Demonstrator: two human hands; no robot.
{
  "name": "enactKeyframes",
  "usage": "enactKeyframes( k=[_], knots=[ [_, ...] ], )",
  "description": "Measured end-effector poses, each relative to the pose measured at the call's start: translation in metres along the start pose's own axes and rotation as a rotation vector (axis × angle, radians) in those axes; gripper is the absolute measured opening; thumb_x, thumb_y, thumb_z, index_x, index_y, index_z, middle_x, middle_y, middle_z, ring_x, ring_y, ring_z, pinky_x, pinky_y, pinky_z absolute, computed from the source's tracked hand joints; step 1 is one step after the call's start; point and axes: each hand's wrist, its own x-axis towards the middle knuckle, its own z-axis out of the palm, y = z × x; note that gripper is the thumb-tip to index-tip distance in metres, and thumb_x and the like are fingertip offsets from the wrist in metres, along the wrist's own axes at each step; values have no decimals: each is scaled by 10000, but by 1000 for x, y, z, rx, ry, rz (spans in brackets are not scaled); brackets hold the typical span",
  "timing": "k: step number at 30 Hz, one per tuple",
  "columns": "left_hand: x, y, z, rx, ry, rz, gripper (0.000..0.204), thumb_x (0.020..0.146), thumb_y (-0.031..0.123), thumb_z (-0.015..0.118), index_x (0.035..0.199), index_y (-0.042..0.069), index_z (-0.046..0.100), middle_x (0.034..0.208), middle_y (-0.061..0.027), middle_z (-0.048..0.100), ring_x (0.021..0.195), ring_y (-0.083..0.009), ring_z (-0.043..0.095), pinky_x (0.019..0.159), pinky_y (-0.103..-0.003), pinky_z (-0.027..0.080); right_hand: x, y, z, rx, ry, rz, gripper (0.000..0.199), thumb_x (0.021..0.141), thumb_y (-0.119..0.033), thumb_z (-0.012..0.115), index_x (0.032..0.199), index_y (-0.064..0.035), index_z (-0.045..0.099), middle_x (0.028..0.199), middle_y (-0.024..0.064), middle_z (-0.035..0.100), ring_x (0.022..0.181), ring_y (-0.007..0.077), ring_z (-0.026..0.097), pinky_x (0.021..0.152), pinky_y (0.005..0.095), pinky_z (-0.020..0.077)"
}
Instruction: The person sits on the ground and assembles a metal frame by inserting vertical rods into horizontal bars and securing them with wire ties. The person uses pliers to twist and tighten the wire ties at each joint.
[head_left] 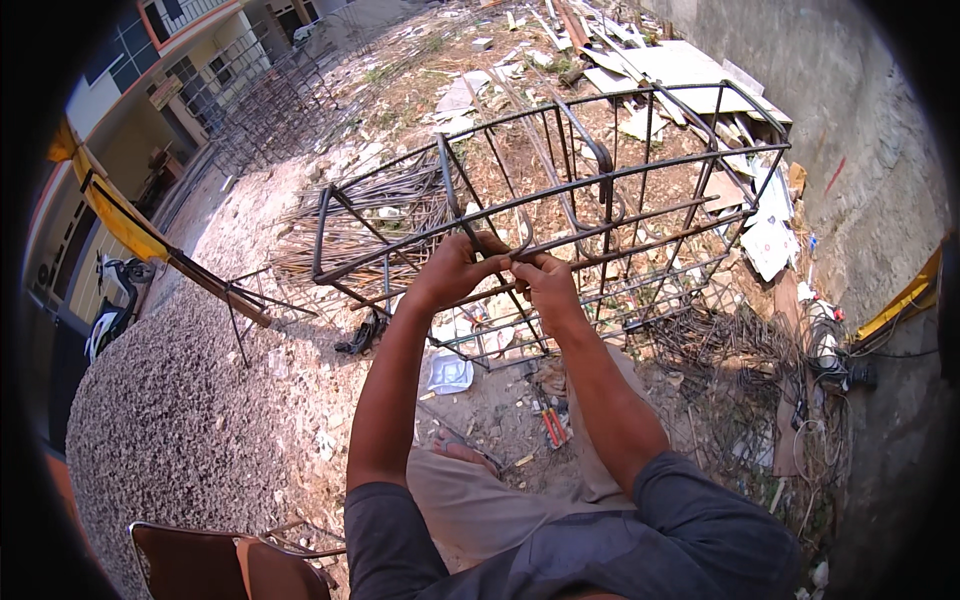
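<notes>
A long cage of dark rebar [570,186], bars crossed by square hoops, stretches across in front of me at about hand height. My left hand [450,272] is closed at its near side, fingers curled round a bar beside a hoop. Close against it, my right hand [548,290] pinches thumb and fingers together at the same joint. Whatever is between the right fingertips is too small or hidden to make out. Below the hands, a red-handled hand tool [553,425] lies on the ground near my foot [465,450].
Loose rebar rods [350,235] lie beyond the cage. A gravel heap [190,420] rises at left, with a brown chair [200,560] near me. Tangled wire [720,350] and board scraps [690,70] lie along the concrete wall [860,150]. A yellow-wrapped pole [120,215] slants at left.
</notes>
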Motion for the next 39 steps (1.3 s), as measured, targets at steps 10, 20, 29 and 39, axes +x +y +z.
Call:
enactKeyframes(
  k=[10,20,29,39],
  knots=[
    [3,9,-4,34,14,-62,409,911,250,783,1185,-22,649,1037,-141,756,959,-207,717,863,-364,546,5,-3,-7,425,-202,151,269,956,-136,658,1209,-44,673,821,-51,619,577,34,439,486,182,335],
    [0,5,1,-57,-22,-20,371,919,186,769,1238,17,683,1068,-104,760,1008,-170,706,909,-352,545,17,-2,-30,408,-339,165,246,954,-168,627,1157,-34,659,900,-5,670,672,54,562,526,185,381],
    [-1,10,-2,-16,-20,-45,385,906,177,791,1242,42,660,1008,-68,756,942,-137,691,873,-322,536,5,3,-21,122,-108,-10,84,941,-61,659,1017,-32,679,801,4,649,570,61,544,469,208,391],
    [-3,17,-3,-14,-14,-113,381,905,196,794,1223,71,627,924,-81,767,896,-142,703,821,-326,532,6,17,-22,51,-63,-133,94,945,-45,671,1035,-23,686,875,-3,685,720,33,564,629,212,429]
  ],
)
